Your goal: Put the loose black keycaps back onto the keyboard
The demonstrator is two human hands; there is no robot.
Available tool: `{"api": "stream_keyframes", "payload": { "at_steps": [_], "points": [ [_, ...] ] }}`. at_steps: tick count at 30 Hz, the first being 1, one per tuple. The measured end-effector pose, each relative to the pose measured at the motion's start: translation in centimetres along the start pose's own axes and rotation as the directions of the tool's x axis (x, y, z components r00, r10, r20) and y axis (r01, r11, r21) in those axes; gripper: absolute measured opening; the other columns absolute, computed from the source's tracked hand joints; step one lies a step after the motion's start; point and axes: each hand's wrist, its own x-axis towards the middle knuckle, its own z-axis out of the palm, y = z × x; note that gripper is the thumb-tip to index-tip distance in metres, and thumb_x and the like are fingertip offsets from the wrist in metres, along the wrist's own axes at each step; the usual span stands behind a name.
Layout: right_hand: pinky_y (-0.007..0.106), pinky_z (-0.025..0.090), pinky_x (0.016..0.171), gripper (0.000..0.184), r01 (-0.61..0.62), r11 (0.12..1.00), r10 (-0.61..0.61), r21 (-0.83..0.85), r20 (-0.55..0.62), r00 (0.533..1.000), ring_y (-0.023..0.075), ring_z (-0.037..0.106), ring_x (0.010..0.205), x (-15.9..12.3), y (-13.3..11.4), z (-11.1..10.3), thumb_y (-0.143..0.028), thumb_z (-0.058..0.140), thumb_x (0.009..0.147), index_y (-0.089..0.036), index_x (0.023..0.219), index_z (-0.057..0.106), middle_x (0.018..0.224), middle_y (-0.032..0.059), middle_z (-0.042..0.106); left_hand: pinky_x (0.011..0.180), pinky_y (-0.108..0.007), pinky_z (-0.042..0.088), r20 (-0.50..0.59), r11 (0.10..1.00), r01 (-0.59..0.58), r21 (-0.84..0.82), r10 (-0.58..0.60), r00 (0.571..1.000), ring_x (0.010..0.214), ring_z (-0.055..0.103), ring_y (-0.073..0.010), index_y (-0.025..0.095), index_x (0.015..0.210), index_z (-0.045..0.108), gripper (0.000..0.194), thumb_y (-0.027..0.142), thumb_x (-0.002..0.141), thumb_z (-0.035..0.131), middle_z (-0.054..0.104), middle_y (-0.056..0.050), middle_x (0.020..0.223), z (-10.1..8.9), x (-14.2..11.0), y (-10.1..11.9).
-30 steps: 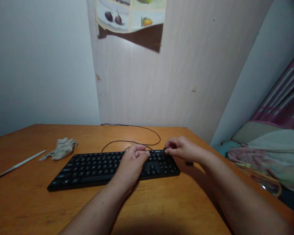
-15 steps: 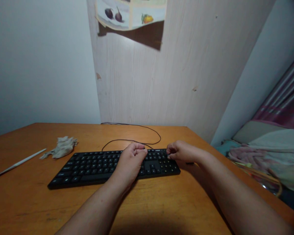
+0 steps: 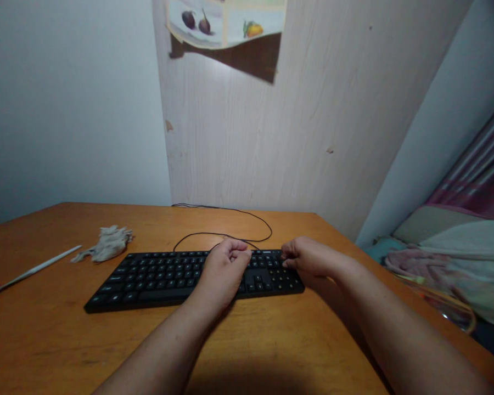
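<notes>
A black keyboard (image 3: 160, 277) lies on the wooden desk, several pale dots showing among the number-pad keys at its right end. My left hand (image 3: 226, 269) rests over the keys right of the middle, thumb and fingers brought together. Whatever it may hold is hidden. At the top right of the number pad, my right hand (image 3: 307, 257) is closed in a pinch, its fingertips down at the keys. I cannot make out what is between them. A thin black cable (image 3: 267, 230) loops over the desk behind the keyboard.
Left of the keyboard lie a crumpled greyish cloth (image 3: 109, 243) and a thin white stick (image 3: 45, 266). The desk (image 3: 263, 340) meets a wall at the back, where a fruit picture (image 3: 226, 24) hangs. Bedding (image 3: 456, 247) is beyond the right edge.
My right hand has moved from the keyboard's top edge slightly nearer and down onto the number pad. A small dark piece beside the keyboard is now hidden behind my right wrist.
</notes>
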Motion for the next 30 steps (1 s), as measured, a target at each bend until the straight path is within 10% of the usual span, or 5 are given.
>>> {"api": "stream_keyframes", "payload": {
  "at_steps": [16, 25, 30],
  "points": [
    [0.028, 0.031, 0.057, 0.011, 0.018, 0.981, -0.024, -0.195, -0.031, 0.999, 0.0160, 0.053, 0.060, -0.4, -2.6, -0.3, -0.016, 0.065, 0.075, -0.023, 0.074, 0.074, 0.071, 0.0044, 0.069, 0.063, -0.025, 0.042, 0.037, 0.996, -0.077, 0.054, 0.075, 0.996, 0.066, 0.056, -0.0144, 0.018, 0.082, 0.066, 0.015, 0.032, 0.076, 0.069, 0.063, -0.001, 0.072, 0.2, -0.1, -0.3],
    [0.026, 0.037, 0.060, 0.011, -0.011, 0.994, 0.010, -0.107, -0.008, 1.000, 0.0153, 0.057, 0.064, -0.3, -0.8, 0.4, -0.021, 0.062, 0.081, -0.021, 0.084, 0.073, 0.074, 0.0017, 0.070, 0.067, -0.027, 0.044, 0.055, 0.977, -0.168, 0.129, 0.162, 0.985, 0.071, 0.058, -0.0165, 0.017, 0.081, 0.065, 0.012, 0.029, 0.080, 0.064, 0.065, -0.003, 0.076, 0.3, 0.0, -0.5],
    [0.026, 0.044, 0.067, 0.018, 0.029, 0.995, -0.008, 0.099, -0.200, 0.980, 0.0163, 0.063, 0.073, -1.3, 1.2, 2.8, -0.031, 0.058, 0.089, -0.020, 0.085, 0.073, 0.080, 0.0014, 0.072, 0.070, -0.028, 0.046, 0.077, 0.967, -0.203, 0.155, 0.193, 0.978, 0.075, 0.061, -0.0171, 0.017, 0.083, 0.066, 0.010, 0.026, 0.082, 0.062, 0.067, -0.003, 0.079, 0.4, 0.0, -0.5]
  ]
}}
